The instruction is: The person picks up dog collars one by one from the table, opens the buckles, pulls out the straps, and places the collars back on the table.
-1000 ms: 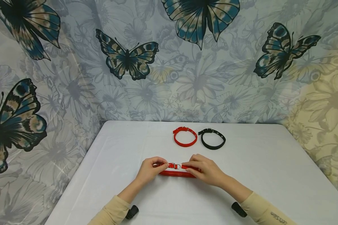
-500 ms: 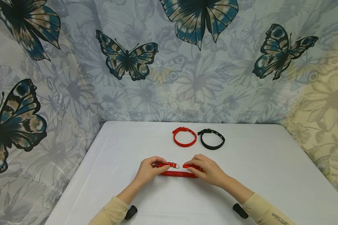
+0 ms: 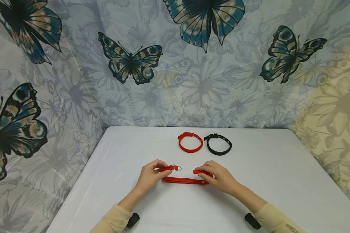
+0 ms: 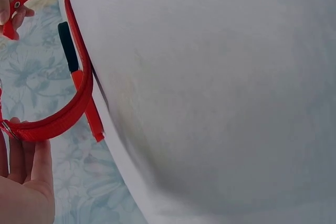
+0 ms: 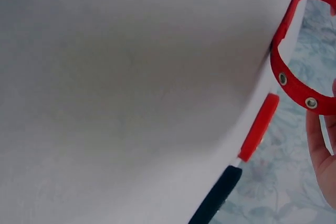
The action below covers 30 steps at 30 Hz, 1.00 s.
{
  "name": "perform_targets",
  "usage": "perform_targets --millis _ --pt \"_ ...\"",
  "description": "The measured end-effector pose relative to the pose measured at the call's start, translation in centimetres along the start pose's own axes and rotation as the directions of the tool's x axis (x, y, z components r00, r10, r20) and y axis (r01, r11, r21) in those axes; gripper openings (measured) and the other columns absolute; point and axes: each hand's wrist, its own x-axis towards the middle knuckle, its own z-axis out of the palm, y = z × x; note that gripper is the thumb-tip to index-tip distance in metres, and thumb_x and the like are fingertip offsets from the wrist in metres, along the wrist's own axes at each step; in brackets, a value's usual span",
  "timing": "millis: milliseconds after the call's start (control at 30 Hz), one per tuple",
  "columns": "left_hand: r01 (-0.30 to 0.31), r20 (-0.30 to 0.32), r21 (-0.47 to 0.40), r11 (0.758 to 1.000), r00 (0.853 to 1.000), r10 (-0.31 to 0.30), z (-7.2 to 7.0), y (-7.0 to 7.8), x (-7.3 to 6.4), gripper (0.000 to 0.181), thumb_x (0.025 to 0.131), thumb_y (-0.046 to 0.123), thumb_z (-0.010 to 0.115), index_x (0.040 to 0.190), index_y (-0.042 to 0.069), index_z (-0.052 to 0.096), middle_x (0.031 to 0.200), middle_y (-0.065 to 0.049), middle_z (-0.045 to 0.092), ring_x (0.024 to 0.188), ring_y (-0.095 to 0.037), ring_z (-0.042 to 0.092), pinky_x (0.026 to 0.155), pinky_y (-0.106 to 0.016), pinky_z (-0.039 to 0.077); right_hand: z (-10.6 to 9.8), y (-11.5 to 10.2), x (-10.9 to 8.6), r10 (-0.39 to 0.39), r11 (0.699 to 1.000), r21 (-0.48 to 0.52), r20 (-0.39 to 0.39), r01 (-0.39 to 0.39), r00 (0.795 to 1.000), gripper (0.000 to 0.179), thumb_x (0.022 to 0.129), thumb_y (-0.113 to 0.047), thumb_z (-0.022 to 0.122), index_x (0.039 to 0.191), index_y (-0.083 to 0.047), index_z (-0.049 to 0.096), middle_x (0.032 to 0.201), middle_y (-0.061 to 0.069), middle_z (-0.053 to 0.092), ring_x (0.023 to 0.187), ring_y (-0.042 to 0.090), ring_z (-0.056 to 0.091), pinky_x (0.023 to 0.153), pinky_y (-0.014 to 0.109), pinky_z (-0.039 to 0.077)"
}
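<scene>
A red collar (image 3: 183, 180) is unfastened, its padded middle lying toward the person and its two ends apart. My left hand (image 3: 148, 176) pinches the end with the metal buckle (image 3: 173, 167) and the D-ring. My right hand (image 3: 220, 177) pinches the other end, whose tip pokes out past the fingers. In the left wrist view the collar (image 4: 59, 121) curves in an open loop between both hands, with metal-rimmed holes along the far end. Metal-rimmed holes also show on the strap (image 5: 295, 90) in the right wrist view, beside the right fingers.
Farther back on the white table (image 3: 128, 145), a buckled red collar (image 3: 190, 150) lies in a ring, with a buckled black collar (image 3: 218, 153) to its right. Butterfly-patterned cloth (image 3: 204, 87) hangs behind the table's back edge.
Both hands have drawn apart, the left going left with the buckle end and the right going right with the holed end. The gap between the ends is wider.
</scene>
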Motion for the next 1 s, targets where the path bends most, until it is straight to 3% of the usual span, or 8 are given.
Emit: perform_targets --millis 267,600,833,900,1000 --pt "-0.012 -0.03 -0.041 0.999 0.999 0.011 -0.8 0.0 0.0 0.017 0.079 0.008 0.081 0.091 0.01 0.069 0.093 -0.004 0.067 0.09 -0.018 0.065 0.079 -0.027 0.056 -0.8 0.6 -0.7 0.002 1.0 -0.027 -0.026 -0.003 1.0 0.032 0.082 -0.006 0.077 0.112 -0.017 0.074 0.097 -0.015 0.061 0.085 0.003 0.052 0.069 0.02 0.046" --pt "-0.025 -0.073 0.019 1.0 0.997 0.026 -2.2 -0.3 0.1 0.023 0.079 0.007 0.081 0.098 0.012 0.068 0.094 -0.001 0.068 0.089 -0.018 0.067 0.076 -0.026 0.056 -2.2 1.5 -1.8 0.03 0.998 -0.059 -0.05 -0.033 0.998 0.041 0.08 -0.003 0.078 0.118 -0.018 0.072 0.101 -0.013 0.065 0.093 0.007 0.055 0.072 0.021 0.048" --pt "0.024 -0.095 0.051 0.998 0.995 -0.019 -3.1 0.0 -0.1 0.03 0.079 0.005 0.08 0.107 0.01 0.071 0.094 -0.002 0.071 0.089 -0.023 0.068 0.081 -0.03 0.055 -3.3 2.4 -2.8 0.089 0.996 0.0 -0.055 -0.089 0.994 0.04 0.08 0.001 0.076 0.118 -0.011 0.071 0.099 -0.003 0.071 0.085 0.005 0.062 0.067 0.031 0.053" --pt "0.039 -0.091 0.056 0.998 0.995 -0.034 -3.3 1.0 -0.4 0.03 0.08 0.003 0.079 0.108 0.007 0.071 0.096 -0.006 0.071 0.091 -0.024 0.068 0.083 -0.032 0.055 -3.6 2.6 -3.1 0.119 0.993 0.014 -0.055 -0.118 0.991 0.038 0.08 0.001 0.076 0.117 -0.008 0.07 0.1 0.0 0.072 0.082 0.004 0.064 0.068 0.028 0.054" --pt "0.041 -0.088 0.056 0.998 0.995 -0.036 -3.8 0.8 -0.5 0.028 0.081 0.002 0.078 0.108 0.007 0.071 0.098 -0.007 0.071 0.093 -0.021 0.067 0.083 -0.03 0.054 -3.9 3.0 -3.5 0.149 0.989 0.035 -0.052 -0.147 0.988 0.036 0.081 0.002 0.076 0.116 -0.004 0.069 0.104 0.006 0.072 0.081 0.005 0.066 0.069 0.024 0.055"
